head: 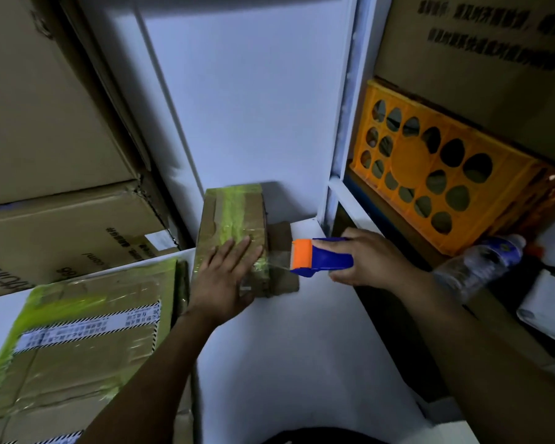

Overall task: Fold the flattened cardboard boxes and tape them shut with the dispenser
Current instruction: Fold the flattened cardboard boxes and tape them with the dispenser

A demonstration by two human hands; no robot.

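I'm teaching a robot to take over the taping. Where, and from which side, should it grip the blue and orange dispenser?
Probably the blue body of the dispenser, from the right, where the right hand wraps it. Its orange toothed head points left at the small box, tape stretched between: keep that end free.

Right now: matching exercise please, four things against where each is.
Things:
1. blue and orange plastic tape dispenser
2. small brown cardboard box with green tape
3. orange perforated plastic crate
4. clear plastic water bottle

Places:
A. far right, just below the crate
B. under the flat left hand
C. gripped by the right hand
D. upper right, highest of the four

Pairs: 1-C; 2-B; 3-D; 4-A
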